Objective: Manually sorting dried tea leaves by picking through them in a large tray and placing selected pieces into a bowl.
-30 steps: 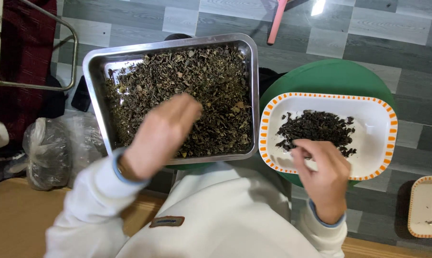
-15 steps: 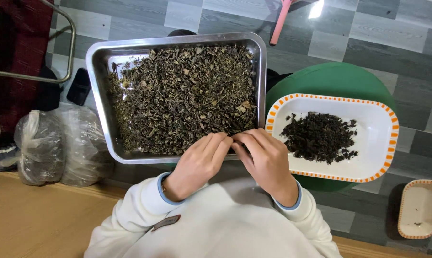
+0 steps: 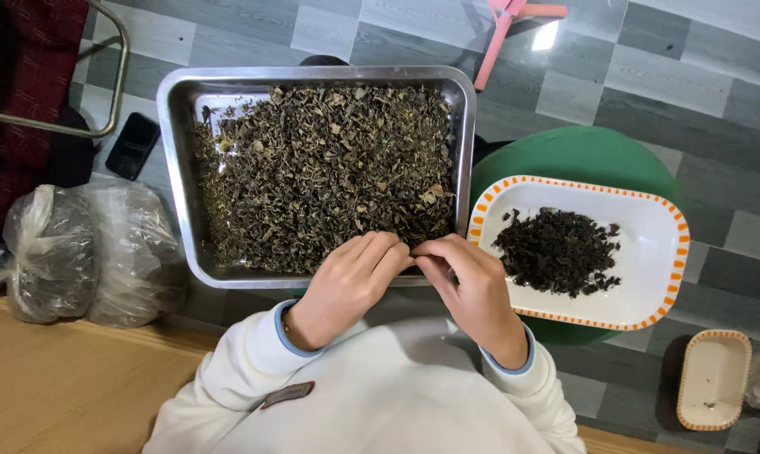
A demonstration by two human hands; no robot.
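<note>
A steel tray [image 3: 178,176] holds a thick layer of dried brownish-green leaves [image 3: 321,168]. My left hand [image 3: 346,282] and my right hand [image 3: 468,282] meet at the tray's near right edge, fingertips pinched together over the leaves. Whatever small piece they pinch is hidden by the fingers. To the right, a white rectangular plate with an orange-checked rim [image 3: 657,277] carries a pile of darker sorted leaves [image 3: 560,248]. The plate rests on a round green stool [image 3: 581,147].
Clear plastic bags [image 3: 77,252] lie on the floor to the left, beside a black phone [image 3: 133,145] and a metal chair frame [image 3: 102,101]. A small empty white dish [image 3: 712,378] sits at the lower right. A pink tool [image 3: 506,34] lies beyond the tray.
My right hand left the white plate and my left hand drew back from the tray's middle. Both now meet, pinching, at the tray's near edge.
</note>
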